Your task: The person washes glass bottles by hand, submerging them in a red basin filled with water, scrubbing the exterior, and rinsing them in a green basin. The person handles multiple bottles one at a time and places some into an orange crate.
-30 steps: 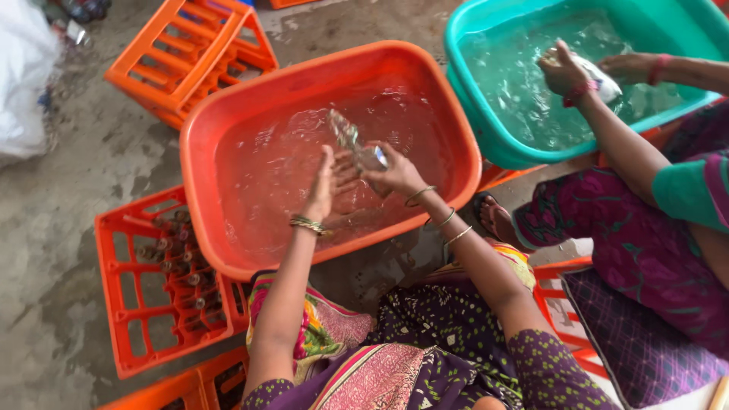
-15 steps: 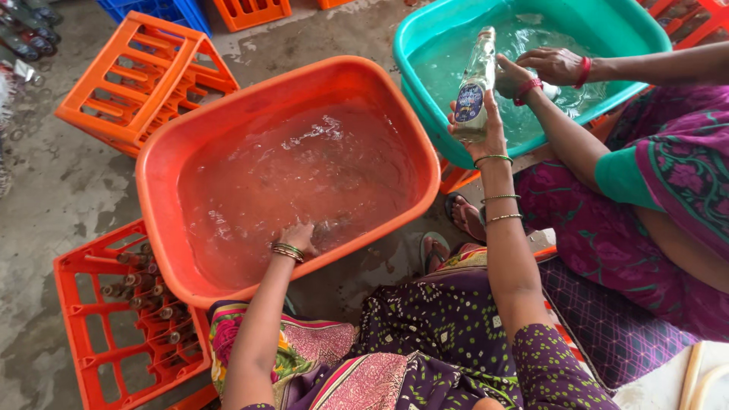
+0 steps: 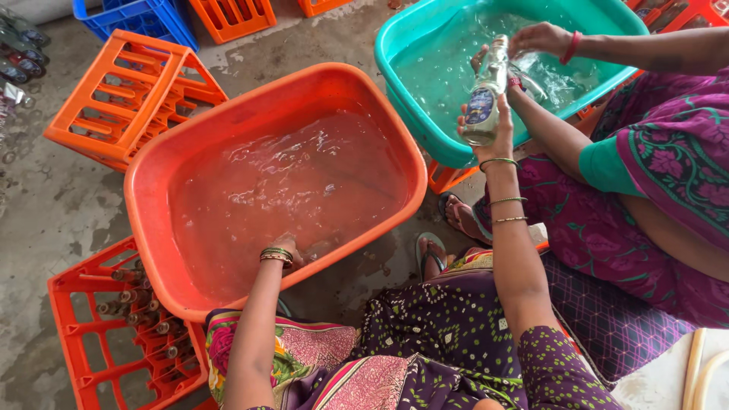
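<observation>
My right hand (image 3: pixel 493 133) holds a clear glass bottle (image 3: pixel 486 91) with a dark label upright over the rim of the teal tub (image 3: pixel 402 83). My left hand (image 3: pixel 292 247) dips into the water near the front edge of the orange tub (image 3: pixel 144 190); its fingers are under the surface, and whether it grips anything I cannot tell. Beside me a second person's hands (image 3: pixel 543 38) work in the teal tub, next to the bottle's top.
An orange crate (image 3: pixel 76 357) with several bottles lies at my left knee. Another orange crate (image 3: pixel 129 99) leans behind the orange tub, and a blue crate (image 3: pixel 140 19) stands at the back. The seated person's legs (image 3: pixel 645 212) fill the right side. Wet concrete floor (image 3: pixel 45 205).
My right hand lifted the bottle out of the orange tub and carried it right, to the teal tub. My left hand dropped to the orange tub's front edge.
</observation>
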